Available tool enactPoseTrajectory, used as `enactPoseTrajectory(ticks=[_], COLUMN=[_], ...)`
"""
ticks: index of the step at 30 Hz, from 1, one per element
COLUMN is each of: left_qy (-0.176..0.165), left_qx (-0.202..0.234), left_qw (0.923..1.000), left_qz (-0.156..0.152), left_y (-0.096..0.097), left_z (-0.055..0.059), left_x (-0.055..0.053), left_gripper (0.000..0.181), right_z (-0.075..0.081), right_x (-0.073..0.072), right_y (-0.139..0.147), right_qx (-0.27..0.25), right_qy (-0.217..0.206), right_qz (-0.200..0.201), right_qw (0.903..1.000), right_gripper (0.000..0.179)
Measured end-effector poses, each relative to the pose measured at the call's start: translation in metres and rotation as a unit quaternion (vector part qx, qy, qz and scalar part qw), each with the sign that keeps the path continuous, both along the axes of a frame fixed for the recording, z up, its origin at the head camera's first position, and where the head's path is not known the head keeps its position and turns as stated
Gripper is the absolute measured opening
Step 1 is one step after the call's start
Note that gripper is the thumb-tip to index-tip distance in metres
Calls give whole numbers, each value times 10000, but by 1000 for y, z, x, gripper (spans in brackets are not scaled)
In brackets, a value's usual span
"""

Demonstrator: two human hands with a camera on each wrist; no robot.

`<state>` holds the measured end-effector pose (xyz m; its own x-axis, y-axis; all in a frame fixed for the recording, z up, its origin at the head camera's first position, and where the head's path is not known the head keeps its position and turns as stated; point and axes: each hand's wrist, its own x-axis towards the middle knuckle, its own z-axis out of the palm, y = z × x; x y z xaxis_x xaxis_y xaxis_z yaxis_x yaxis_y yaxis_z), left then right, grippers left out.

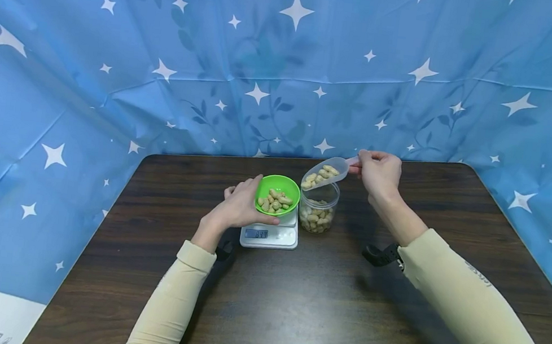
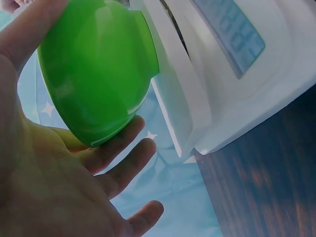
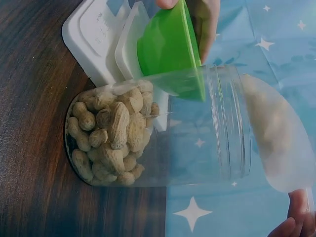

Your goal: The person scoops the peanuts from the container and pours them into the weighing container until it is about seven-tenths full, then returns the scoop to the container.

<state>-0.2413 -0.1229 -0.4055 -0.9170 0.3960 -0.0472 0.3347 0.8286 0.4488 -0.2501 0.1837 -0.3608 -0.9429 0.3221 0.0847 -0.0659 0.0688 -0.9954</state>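
Note:
A green bowl (image 1: 280,182) with unshelled peanuts (image 1: 274,202) in it sits on a white kitchen scale (image 1: 267,245), whose display shows digits. My left hand (image 1: 241,205) holds the bowl from the left, thumb along the front and fingers behind, as the left wrist view shows. My right hand (image 1: 382,173) grips the handle of a translucent scoop (image 1: 339,167) loaded with peanuts. The scoop is tilted down toward the bowl, over the mouth of a clear jar (image 3: 190,148). Peanuts (image 3: 116,133) fill the lower part of the jar, which stands right of the scale.
The dark wooden table (image 1: 281,309) reaches back to a blue star-patterned curtain (image 1: 249,50). Jar and scale stand close together near the table's back edge. A black strap (image 1: 380,255) shows at my right wrist.

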Motion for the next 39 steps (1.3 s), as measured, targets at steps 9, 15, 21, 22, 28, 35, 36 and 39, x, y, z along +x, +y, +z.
enactPoseTrajectory(ticks=[9, 15, 21, 22, 28, 35, 36, 39], left_qy=[28, 16, -35, -46, -88, -94, -102, -156], left_qx=[96, 155, 255, 263, 335, 430, 453, 493], left_qw=[9999, 9999, 9997, 9996, 9994, 9990, 9989, 9986], left_qz=[-25, -40, -51, -51, -32, -53, -62, -75], left_y=[-2, -2, -3, -3, -4, -4, -5, -5], left_z=[-2, -3, -3, -3, -4, -4, -4, -4], left_x=[-1, -1, -2, -2, -2, -2, -3, -3], left_gripper=[124, 123, 123, 123, 123, 121, 121, 122], right_z=[3, 3, 2, 2, 1, 3, 3, 6], right_x=[-4, -9, -15, -15, -17, -16, -16, -16], right_y=[-12, -26, -43, -46, -59, -69, -69, -69], right_qx=[-26, 103, 547, 680, 1337, 1948, 2005, 2034], right_qy=[-31, -8, 9, 18, 327, 1092, 1162, 1292], right_qz=[123, 182, 157, 171, 334, 517, 522, 561], right_qw=[9999, 9998, 9984, 9975, 9899, 9734, 9714, 9689], right_gripper=[32, 29, 30, 30, 31, 31, 31, 31])
